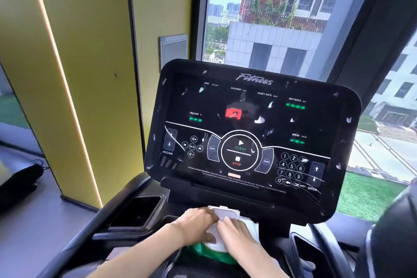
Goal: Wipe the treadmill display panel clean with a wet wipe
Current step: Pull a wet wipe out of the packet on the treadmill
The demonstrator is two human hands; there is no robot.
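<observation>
The black treadmill display panel (248, 133) fills the middle of the view, dotted with several white specks and smears. Below it, on the console ledge, lies a green and white wet wipe pack (214, 249) with its white lid (226, 212) flipped up. My left hand (196, 224) grips the pack from the left. My right hand (237, 236) rests on top of the pack, its fingers at the opening under the lid. Whether a wipe is pinched between the fingers is hidden.
A cup holder recess (137, 212) sits left of the pack. A dark rounded object (392, 232) stands at the right edge. A yellow pillar (74, 74) rises on the left, and a large window (282, 13) lies behind the panel.
</observation>
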